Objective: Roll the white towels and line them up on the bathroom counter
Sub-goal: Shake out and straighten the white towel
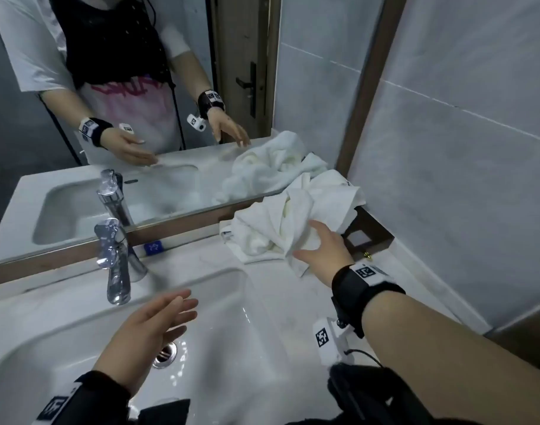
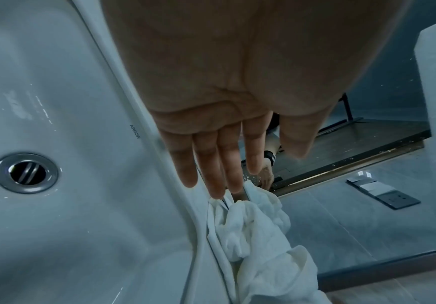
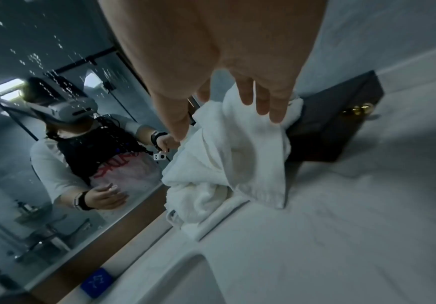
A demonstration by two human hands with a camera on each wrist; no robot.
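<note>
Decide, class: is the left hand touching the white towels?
Apart. The head view shows the left hand open above the sink basin, with bare counter between it and the white towels.

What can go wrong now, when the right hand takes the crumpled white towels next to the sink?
1. The towels lie tangled in one heap; the right hand may lift several together.
2. The sink basin is right beside the heap, so a trailing end might drop in.
3. A dark box with a brass knob sits against the towels; pulling could snag it.
</note>
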